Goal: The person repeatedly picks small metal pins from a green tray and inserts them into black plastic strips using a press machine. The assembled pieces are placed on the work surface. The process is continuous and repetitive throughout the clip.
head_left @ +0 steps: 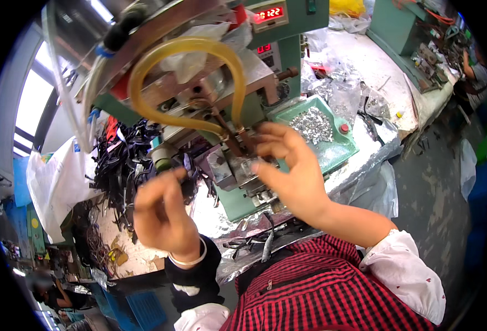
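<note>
Your right hand (297,179) curls loosely at the jig (244,169); your blurred left hand (167,218) is half-curled near the straps (126,165). I cannot tell what either holds. Work looks under way: straps lie heaped, metal bits (313,124) sit trayside, output unclear

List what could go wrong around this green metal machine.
The right hand, close to the grey metal tooling, might get pinched. The left hand, near the tangled heap of thin black strips, might snag one. Bumping the shallow green tray could scatter its small, loose silvery pieces.
</note>
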Tool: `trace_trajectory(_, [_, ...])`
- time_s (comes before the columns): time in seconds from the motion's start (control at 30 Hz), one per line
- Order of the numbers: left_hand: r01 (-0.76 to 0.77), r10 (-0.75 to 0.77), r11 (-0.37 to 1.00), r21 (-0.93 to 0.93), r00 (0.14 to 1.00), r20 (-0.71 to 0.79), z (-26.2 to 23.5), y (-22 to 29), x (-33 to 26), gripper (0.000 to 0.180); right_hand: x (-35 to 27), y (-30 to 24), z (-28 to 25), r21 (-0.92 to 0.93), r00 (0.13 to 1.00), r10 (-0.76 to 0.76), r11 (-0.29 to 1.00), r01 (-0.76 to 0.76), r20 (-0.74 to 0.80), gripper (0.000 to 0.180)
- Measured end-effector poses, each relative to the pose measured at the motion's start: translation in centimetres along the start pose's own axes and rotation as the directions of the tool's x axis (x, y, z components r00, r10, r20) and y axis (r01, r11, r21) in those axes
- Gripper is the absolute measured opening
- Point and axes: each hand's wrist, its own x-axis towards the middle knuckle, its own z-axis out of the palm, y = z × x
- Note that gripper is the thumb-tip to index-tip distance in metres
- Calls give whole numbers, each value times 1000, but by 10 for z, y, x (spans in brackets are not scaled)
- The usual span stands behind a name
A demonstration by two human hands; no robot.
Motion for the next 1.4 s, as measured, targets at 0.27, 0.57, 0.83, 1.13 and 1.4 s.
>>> trace_trajectory(0.27, [-551, 468, 831, 82, 770, 433, 42, -2, -53, 31, 11, 62, -107, -737, 994, -106, 670, 88, 22, 28])
trace_trajectory(0.57, [-569, 499, 822, 13, 731, 465, 40, -12, -59, 34, 33, 46, -136, -707, 861, -469, 676, 206, -198, 30])
trace_trajectory(0.83, [-578, 505, 816, 16, 726, 467, 42, -14, -57, 30, 5, 66, -142, -890, 972, -220, 454, 25, -85, 14])
trace_trajectory(1.13, [-373, 239, 916, 150, 806, 541, -21, 34, -78, 39, 2, 84, -124, -909, 961, -257, 416, 12, -105, 11])
trace_trajectory(1.4, [-220, -100, 648, 729, 924, 368, -77, -56, -25, 18, 16, 74, -103, -701, 953, -288, 699, 142, -94, 15])
